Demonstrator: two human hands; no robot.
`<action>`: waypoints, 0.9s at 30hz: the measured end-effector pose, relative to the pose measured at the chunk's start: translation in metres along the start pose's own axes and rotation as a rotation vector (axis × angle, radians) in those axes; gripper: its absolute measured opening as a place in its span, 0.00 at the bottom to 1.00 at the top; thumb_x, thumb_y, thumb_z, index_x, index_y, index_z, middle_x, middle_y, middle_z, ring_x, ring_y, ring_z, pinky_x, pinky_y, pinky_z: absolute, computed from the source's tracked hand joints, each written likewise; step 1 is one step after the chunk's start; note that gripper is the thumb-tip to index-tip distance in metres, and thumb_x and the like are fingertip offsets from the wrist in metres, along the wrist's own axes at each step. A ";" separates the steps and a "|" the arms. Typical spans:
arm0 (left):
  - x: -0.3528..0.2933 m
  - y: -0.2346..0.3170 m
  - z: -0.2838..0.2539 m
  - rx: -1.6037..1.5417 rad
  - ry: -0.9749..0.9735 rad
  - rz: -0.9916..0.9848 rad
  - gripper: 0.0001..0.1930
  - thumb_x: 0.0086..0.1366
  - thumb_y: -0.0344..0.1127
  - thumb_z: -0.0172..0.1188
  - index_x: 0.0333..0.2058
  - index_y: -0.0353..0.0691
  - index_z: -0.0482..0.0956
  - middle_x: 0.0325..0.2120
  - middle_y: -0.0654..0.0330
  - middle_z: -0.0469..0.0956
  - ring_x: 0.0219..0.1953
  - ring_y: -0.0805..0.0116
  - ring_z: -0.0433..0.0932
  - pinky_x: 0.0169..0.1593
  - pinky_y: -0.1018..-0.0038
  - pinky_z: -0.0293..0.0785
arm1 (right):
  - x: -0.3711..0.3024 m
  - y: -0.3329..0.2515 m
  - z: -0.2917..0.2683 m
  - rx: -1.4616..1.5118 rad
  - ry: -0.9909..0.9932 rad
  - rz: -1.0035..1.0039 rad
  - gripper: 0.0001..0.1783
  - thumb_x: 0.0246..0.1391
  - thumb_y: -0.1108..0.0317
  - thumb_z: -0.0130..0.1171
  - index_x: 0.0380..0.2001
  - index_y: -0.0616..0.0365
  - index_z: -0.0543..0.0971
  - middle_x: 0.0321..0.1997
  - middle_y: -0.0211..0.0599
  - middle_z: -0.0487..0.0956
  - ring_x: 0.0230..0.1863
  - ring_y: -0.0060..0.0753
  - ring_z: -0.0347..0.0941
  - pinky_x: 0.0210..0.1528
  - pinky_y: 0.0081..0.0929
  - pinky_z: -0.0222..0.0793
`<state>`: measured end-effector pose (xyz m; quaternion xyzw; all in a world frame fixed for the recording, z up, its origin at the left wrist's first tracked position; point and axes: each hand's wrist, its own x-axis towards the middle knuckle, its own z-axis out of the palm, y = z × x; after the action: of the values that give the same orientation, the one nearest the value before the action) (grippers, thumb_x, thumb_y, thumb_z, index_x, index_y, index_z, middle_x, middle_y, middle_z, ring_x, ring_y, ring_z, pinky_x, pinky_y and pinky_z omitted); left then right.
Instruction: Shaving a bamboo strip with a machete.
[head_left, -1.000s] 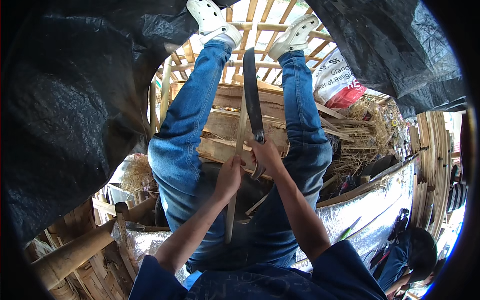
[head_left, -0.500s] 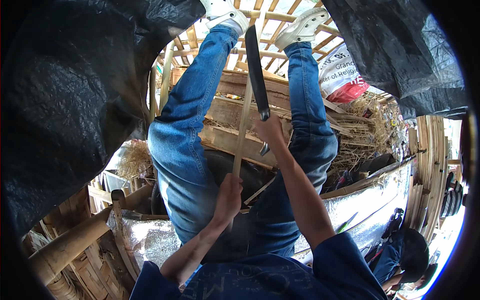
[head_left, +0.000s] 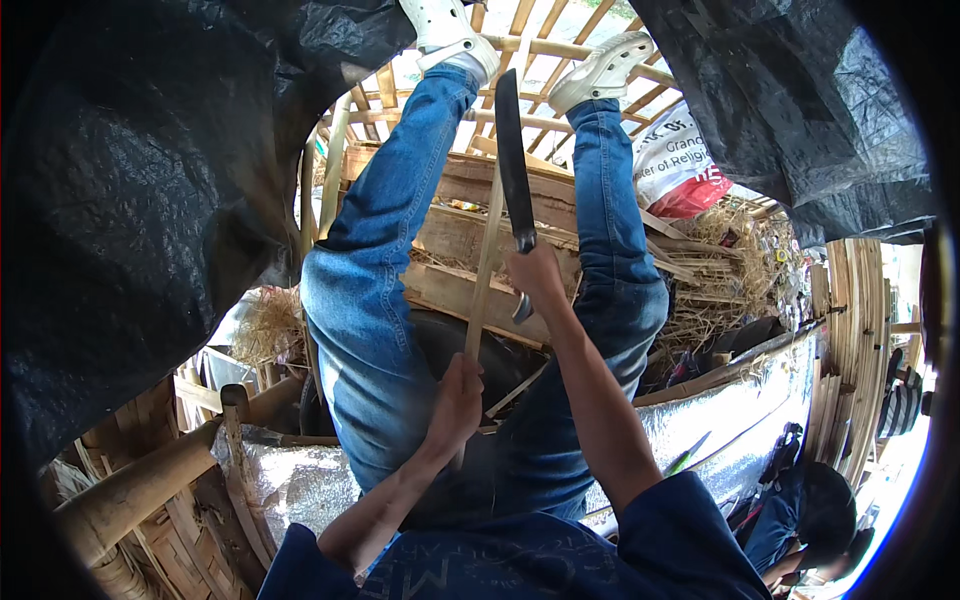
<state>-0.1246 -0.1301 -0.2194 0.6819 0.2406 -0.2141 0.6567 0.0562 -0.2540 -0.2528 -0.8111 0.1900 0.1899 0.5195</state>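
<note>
Between my knees I grip a long, thin bamboo strip [head_left: 486,255] with my left hand [head_left: 457,405], its fingers closed around the lower part. The strip slants up and away toward my feet. My right hand [head_left: 536,272] is closed on the handle of a machete with a long dark blade [head_left: 511,145] and a metal handle end. The blade points away from me, just right of the strip and nearly alongside it. In this view the two lie very close; whether they touch I cannot tell.
Black plastic sheeting [head_left: 130,210] hangs at the left, with more at the upper right. Wooden boards [head_left: 450,235] and dry straw [head_left: 735,255] lie beyond my legs, above a silver foil sheet [head_left: 740,410]. A bamboo pole [head_left: 140,490] juts in at left. Another person [head_left: 815,515] is at lower right.
The machete has come slightly down and back toward me, its tip lower than before. My left hand and the strip stay nearly in place. The view has shifted a little.
</note>
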 end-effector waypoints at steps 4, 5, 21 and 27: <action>0.007 -0.007 -0.002 -0.013 -0.021 -0.009 0.17 0.72 0.43 0.35 0.33 0.37 0.67 0.20 0.59 0.67 0.20 0.69 0.67 0.28 0.71 0.65 | 0.013 -0.013 -0.003 -0.155 -0.012 -0.026 0.07 0.43 0.71 0.54 0.23 0.62 0.69 0.14 0.37 0.70 0.15 0.29 0.70 0.17 0.30 0.63; 0.007 -0.010 -0.002 -0.014 -0.021 -0.011 0.17 0.72 0.43 0.35 0.33 0.37 0.67 0.20 0.59 0.67 0.20 0.69 0.67 0.28 0.71 0.65 | 0.010 -0.011 -0.004 -0.156 -0.012 -0.026 0.07 0.43 0.71 0.54 0.23 0.62 0.69 0.14 0.37 0.70 0.15 0.29 0.70 0.17 0.30 0.63; 0.010 -0.014 0.001 -0.082 -0.052 -0.009 0.17 0.72 0.45 0.36 0.31 0.40 0.65 0.18 0.65 0.63 0.18 0.77 0.62 0.21 0.77 0.58 | 0.026 -0.004 -0.007 -0.072 -0.095 -0.003 0.07 0.44 0.70 0.54 0.22 0.63 0.71 0.13 0.36 0.71 0.13 0.31 0.69 0.15 0.30 0.62; 0.011 -0.014 -0.001 -0.073 -0.034 -0.036 0.19 0.71 0.44 0.35 0.30 0.34 0.67 0.20 0.59 0.67 0.24 0.70 0.67 0.29 0.71 0.63 | -0.036 0.009 0.000 -0.122 -0.162 0.035 0.05 0.43 0.73 0.52 0.21 0.63 0.71 0.12 0.30 0.68 0.12 0.25 0.65 0.12 0.27 0.57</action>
<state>-0.1245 -0.1283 -0.2368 0.6495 0.2493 -0.2283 0.6811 0.0209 -0.2533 -0.2417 -0.8198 0.1497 0.2754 0.4793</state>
